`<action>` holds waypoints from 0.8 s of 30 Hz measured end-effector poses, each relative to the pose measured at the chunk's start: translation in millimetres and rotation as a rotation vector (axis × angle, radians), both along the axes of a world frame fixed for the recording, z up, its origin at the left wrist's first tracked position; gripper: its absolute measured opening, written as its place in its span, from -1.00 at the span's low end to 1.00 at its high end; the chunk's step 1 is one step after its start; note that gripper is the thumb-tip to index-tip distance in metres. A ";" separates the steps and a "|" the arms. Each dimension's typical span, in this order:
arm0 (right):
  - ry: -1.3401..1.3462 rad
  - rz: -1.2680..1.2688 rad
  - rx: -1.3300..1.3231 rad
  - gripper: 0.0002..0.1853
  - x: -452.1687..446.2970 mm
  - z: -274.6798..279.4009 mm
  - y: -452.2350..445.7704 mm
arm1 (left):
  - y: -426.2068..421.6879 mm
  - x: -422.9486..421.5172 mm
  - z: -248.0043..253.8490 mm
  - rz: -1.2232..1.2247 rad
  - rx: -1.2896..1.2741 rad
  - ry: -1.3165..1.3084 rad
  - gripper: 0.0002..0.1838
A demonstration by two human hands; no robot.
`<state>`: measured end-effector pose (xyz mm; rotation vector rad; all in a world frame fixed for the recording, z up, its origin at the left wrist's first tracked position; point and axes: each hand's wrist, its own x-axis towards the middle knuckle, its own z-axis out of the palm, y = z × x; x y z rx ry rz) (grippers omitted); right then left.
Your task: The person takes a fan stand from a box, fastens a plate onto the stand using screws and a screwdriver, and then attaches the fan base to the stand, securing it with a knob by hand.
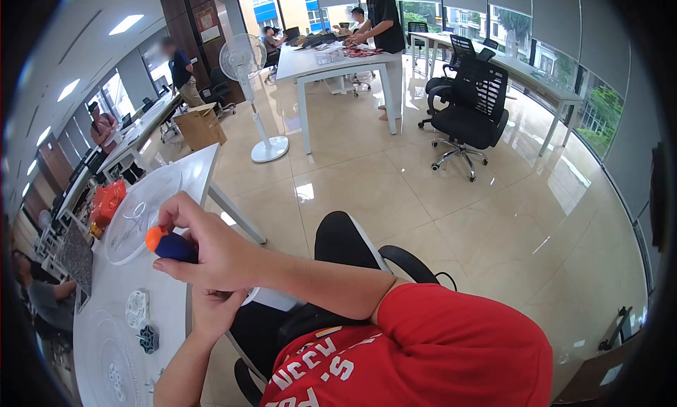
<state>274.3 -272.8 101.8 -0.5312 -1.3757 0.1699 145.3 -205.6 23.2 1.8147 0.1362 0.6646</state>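
My right hand (222, 248) is closed around the dark blue and orange handle of a screwdriver (174, 246); its shaft is hidden. Just below it, my left hand (217, 312) is curled, with its fingers mostly covered by the right hand. A white rounded edge (251, 295) shows beside the left hand, but I cannot tell what it belongs to. On the white table (169, 294) by my hands lie a white round plastic part (137, 308) and a dark lobed knob (148, 338).
A fan grille (120, 248) and a second round grille (113, 347) lie on the table, near an orange plastic bag (107, 202). A standing fan (259, 118), an office chair (469, 111) and a cardboard box (201, 127) stand beyond. A person in black (384, 19) works at another table (338, 70).
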 end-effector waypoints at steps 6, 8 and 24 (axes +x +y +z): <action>-0.111 -0.083 -0.059 -0.52 2.9 -0.1 -4.8 | 14.4 -3.9 -8.5 0.039 0.090 0.062 -0.81; -0.085 0.038 -0.133 -0.53 6.3 2.4 -11.6 | 19.1 -5.3 -9.7 0.068 0.146 0.106 -0.82; -0.074 0.042 -0.023 -0.56 -3.0 -2.9 -2.4 | 11.6 -3.1 -3.8 0.041 0.157 0.091 -0.77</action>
